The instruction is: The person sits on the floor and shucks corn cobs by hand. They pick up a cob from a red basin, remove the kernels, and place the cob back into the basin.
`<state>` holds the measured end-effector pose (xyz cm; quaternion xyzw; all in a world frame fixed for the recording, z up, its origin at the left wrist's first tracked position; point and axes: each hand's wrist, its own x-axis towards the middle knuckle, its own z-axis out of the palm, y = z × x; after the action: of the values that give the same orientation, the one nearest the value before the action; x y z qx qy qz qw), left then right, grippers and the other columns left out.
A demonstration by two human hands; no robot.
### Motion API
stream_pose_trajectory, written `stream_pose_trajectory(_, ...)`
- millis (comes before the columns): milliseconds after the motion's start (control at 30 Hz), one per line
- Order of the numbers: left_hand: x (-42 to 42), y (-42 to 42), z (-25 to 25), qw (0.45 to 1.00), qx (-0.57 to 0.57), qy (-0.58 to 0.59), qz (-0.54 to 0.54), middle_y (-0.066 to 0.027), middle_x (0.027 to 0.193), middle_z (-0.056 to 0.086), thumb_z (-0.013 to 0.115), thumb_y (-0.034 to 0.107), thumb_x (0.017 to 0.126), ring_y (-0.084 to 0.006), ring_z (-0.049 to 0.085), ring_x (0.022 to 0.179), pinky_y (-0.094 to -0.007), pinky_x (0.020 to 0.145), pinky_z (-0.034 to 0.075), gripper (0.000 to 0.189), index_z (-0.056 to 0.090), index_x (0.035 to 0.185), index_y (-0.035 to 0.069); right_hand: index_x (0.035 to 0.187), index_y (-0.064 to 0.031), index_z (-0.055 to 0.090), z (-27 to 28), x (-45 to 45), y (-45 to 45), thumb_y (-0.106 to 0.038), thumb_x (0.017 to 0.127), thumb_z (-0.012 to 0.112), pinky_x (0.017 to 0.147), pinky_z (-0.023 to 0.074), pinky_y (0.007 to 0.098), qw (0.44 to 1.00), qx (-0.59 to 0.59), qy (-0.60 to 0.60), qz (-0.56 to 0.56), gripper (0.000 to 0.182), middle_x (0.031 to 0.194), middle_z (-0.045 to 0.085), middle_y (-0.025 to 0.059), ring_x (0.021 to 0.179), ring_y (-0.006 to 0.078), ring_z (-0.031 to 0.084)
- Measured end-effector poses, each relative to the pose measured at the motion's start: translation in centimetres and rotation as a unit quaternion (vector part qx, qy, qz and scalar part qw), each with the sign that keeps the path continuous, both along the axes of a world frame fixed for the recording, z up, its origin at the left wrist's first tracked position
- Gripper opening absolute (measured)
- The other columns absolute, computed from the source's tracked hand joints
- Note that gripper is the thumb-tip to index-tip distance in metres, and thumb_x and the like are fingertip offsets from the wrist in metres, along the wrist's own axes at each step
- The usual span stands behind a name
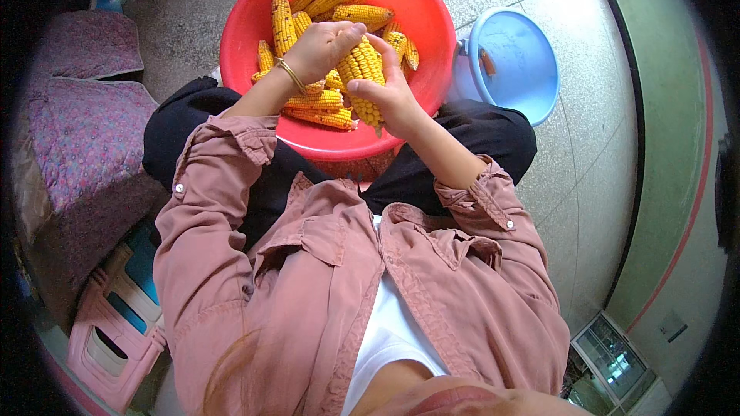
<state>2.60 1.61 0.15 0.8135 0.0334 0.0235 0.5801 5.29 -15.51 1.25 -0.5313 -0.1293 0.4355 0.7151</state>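
Both of my hands are on one ear of yellow corn [364, 72], held tilted over a large red plastic basin [425, 6]. My right hand [396, 89] grips the ear along its side, thumb across the kernels. At the ear's upper end, my left hand [332, 49] presses with its thumb; a gold-coloured bangle [291, 75] circles that wrist. Several more ears of corn [283, 23] lie in the basin, some with dark kernels or gaps. My hands hide part of the pile.
Just right of the basin stands a blue plastic bucket [517, 69] with a small reddish-brown piece [487, 62] inside. Purple patterned quilted covers [95, 127] are at the left, with pink plastic stools [110, 370] below them. A green wall [653, 98] bounds the speckled tile floor [555, 185] at right.
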Motion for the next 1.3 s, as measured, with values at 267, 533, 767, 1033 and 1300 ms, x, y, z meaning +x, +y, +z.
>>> stream_pose_trajectory(267,-0.1,0.5,0.3,0.978,0.180,-0.093,-0.048,-0.0239,0.068,0.054,0.035,0.034,0.092,-0.0364,0.057,0.064,-0.0398,0.059,0.044,0.045,0.056,0.077,-0.003,0.132,-0.0126,0.023,-0.9,0.1,-0.4,-0.010,0.069,0.064,0.064,0.0503,0.0313,0.999,-0.031,0.018,0.030,0.076,0.106,0.047,0.0133,0.080,0.0202,0.056)
stream_pose_trajectory(533,-1.2,0.7,-0.1,0.969,0.211,-0.125,-0.030,-0.0217,0.067,0.055,0.036,0.031,0.091,-0.0366,0.058,0.066,-0.0406,0.058,0.044,0.041,0.058,0.077,-0.001,0.133,-0.0178,0.021,-0.5,-0.2,-0.8,-0.010,0.069,0.061,0.043,0.0490,0.0331,0.991,0.017,0.113,0.074,0.076,0.101,0.048,0.0160,0.061,0.0236,0.058)
stream_pose_trajectory(767,-1.4,0.4,0.2,0.985,0.125,-0.102,0.063,-0.0136,0.068,0.060,0.040,0.042,0.091,-0.0228,0.060,0.063,-0.0323,0.060,0.047,0.047,0.060,0.081,0.000,0.134,-0.0166,0.022,1.0,0.3,-0.9,-0.017,0.072,0.056,0.048,0.0498,0.0305,0.980,0.034,0.153,0.119,0.071,0.104,0.053,0.0177,0.063,0.0240,0.059)
stream_pose_trajectory(1033,-0.1,-1.1,-1.5,0.991,-0.078,0.092,0.064,-0.0149,0.093,0.061,0.046,0.056,0.084,-0.0199,0.059,0.089,-0.0301,0.082,0.044,0.061,0.057,0.101,-0.002,0.132,-0.0156,0.021,0.4,0.3,0.7,-0.005,0.071,0.063,0.046,0.0483,0.0320,0.998,-0.050,0.030,0.004,0.074,0.097,0.049,0.0133,0.059,0.0212,0.057)
stream_pose_trajectory(1300,-0.4,-0.9,-1.5,0.987,-0.159,-0.004,0.017,-0.0055,0.099,0.055,0.041,0.035,0.092,-0.0105,0.054,0.086,-0.0256,0.075,0.045,0.036,0.054,0.102,0.002,0.134,-0.0164,0.022,1.7,0.5,0.0,-0.009,0.071,0.058,0.055,0.0508,0.0322,0.997,0.004,0.062,0.051,0.073,0.105,0.048,0.0144,0.072,0.0225,0.058)
